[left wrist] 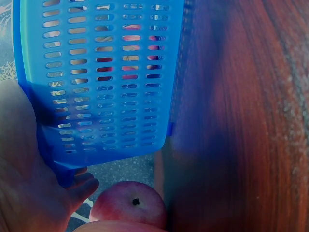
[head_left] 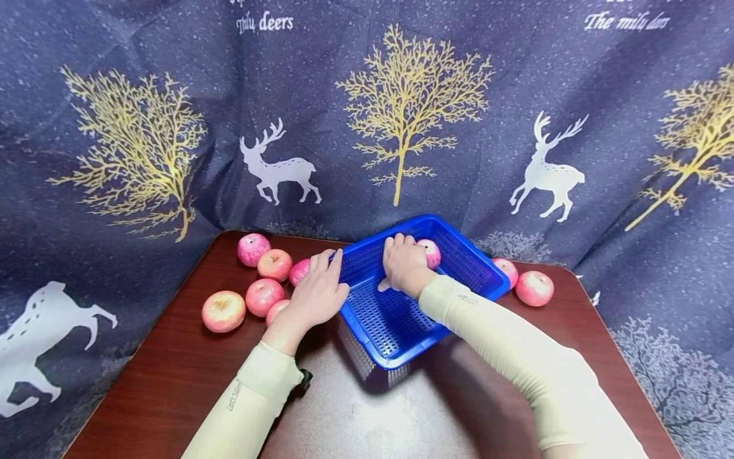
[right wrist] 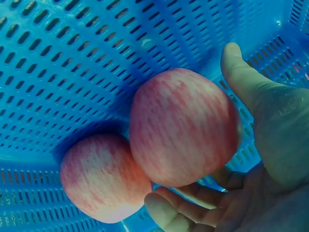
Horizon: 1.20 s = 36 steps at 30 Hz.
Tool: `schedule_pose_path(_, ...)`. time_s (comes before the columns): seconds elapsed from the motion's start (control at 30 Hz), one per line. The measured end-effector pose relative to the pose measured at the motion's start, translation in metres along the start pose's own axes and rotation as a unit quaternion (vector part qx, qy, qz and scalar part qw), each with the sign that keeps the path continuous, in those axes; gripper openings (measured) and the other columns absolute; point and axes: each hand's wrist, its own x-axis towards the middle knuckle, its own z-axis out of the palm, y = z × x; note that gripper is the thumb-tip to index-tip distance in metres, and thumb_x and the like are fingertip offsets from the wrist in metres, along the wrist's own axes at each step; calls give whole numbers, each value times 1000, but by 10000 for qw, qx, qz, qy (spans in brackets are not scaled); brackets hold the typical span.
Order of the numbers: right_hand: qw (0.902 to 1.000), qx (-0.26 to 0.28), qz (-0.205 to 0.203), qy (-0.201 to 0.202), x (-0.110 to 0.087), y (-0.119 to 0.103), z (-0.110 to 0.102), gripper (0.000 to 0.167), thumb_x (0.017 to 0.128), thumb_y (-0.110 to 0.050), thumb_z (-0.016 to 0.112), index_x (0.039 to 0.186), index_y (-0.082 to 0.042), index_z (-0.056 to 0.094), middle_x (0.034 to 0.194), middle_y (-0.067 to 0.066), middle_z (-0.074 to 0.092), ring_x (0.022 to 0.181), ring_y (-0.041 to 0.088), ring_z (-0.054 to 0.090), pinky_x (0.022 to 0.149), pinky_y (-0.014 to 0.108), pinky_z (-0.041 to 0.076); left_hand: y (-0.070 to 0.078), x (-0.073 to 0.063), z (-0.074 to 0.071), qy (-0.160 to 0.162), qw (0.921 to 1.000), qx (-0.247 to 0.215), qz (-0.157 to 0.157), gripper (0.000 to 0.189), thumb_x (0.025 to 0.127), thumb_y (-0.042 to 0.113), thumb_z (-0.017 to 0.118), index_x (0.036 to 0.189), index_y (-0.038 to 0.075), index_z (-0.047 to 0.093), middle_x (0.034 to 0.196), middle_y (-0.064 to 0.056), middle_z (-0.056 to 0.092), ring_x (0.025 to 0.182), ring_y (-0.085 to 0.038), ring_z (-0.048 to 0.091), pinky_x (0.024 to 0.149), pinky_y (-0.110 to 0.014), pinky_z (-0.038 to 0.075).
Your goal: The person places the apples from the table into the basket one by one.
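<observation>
A blue plastic basket (head_left: 390, 360) with slotted walls stands on the table. My right hand (head_left: 406, 261) reaches into it, fingers spread beside an apple (right wrist: 186, 126), with the thumb stretched away from its skin. Against that apple, near the slotted wall, lies a second apple (right wrist: 104, 178). The head view shows one apple (head_left: 429, 254) past the right hand; the other is hidden there. At the basket's left edge, my left hand (head_left: 318, 290) rests against the rim, its fingers extended. In the left wrist view the palm (left wrist: 29, 193) lies along the rim's corner.
Several loose apples (head_left: 264, 297) lie on the brown table (head_left: 155, 363), left of the basket. Two more, a nearer apple (head_left: 534, 288) and an apple behind the rim (head_left: 506, 273), are at the right. A dark blue patterned curtain (head_left: 344, 95) hangs behind the table.
</observation>
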Motion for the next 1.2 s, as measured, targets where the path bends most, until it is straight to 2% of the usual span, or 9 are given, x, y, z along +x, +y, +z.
schedule_pose_path(0.2, 9997, 231, 48, 8, -4, 1, -10, 108, 78, -78, 87, 137, 5, 53, 127, 24, 59, 119, 43, 61, 94, 58, 61, 1, 0, 0, 41, 10000, -10, 6, 76, 99, 19, 59, 167, -9, 39, 167, -29, 40, 152, -46, 39, 121, -58, 42)
schedule_pose_path(0.27, 9989, 436, 196, -19, -5, 3, -16, 109, 81, -79, 84, 141, 5, 51, 129, 25, 58, 122, 44, 60, 98, 61, 59, 1, 0, -1, 35, 10000, -8, -7, 76, 99, 19, 59, 167, -9, 39, 167, -29, 40, 152, -46, 38, 121, -58, 42)
schedule_pose_path(0.37, 9960, 757, 471, 38, -7, 8, -25, 111, 83, -81, 81, 145, 5, 50, 132, 25, 58, 125, 44, 60, 96, 63, 59, 1, 0, -1, 1, 10000, -11, -42, 76, 100, 19, 59, 167, -8, 38, 168, -28, 39, 153, -45, 37, 122, -57, 41)
schedule_pose_path(0.57, 9876, 1336, 811, 143, -11, 26, -40, 110, 84, -81, 81, 145, 4, 49, 137, 25, 57, 128, 45, 60, 96, 60, 59, 1, -1, -2, -69, 9999, -29, -99, 76, 101, 21, 59, 169, -7, 37, 169, -29, 37, 155, -45, 35, 125, -57, 38)
schedule_pose_path(0.73, 9829, 1657, 781, 213, -17, 42, -45, 105, 88, -79, 78, 145, 5, 51, 138, 27, 57, 129, 46, 59, 99, 62, 57, 1, -1, -1, -99, 9999, -43, -101, 77, 101, 21, 58, 169, -7, 36, 170, -29, 37, 156, -46, 35, 124, -58, 39)
schedule_pose_path(1.2, 9667, 2218, 641, 1100, -40, 77, -53, 90, 90, -72, 80, 133, 3, 56, 127, 24, 60, 121, 48, 62, 92, 67, 55, 3, 1, -1, -112, 9998, -59, -124, 77, 102, 21, 58, 170, -6, 35, 170, -28, 36, 156, -44, 34, 124, -57, 39)
